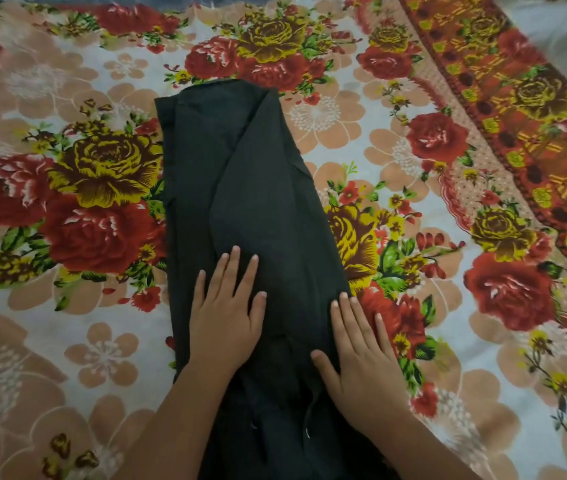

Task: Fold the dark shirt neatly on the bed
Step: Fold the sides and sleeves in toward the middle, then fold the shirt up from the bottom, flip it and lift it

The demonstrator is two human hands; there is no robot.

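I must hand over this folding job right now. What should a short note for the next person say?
Left hand: flat, fingers straight, pressing the dark shirt near its close end.
Right hand: flat on the shirt's right edge, gripping nothing.
Done: sides folded in; shirt lies as a long strip on the floral bedsheet.
Left: fold it across its length, then smooth.

Dark shirt point(240, 188) lies lengthwise on the floral bedsheet point(67, 306); left hand point(225, 317) and right hand point(361, 355) press flat on it.
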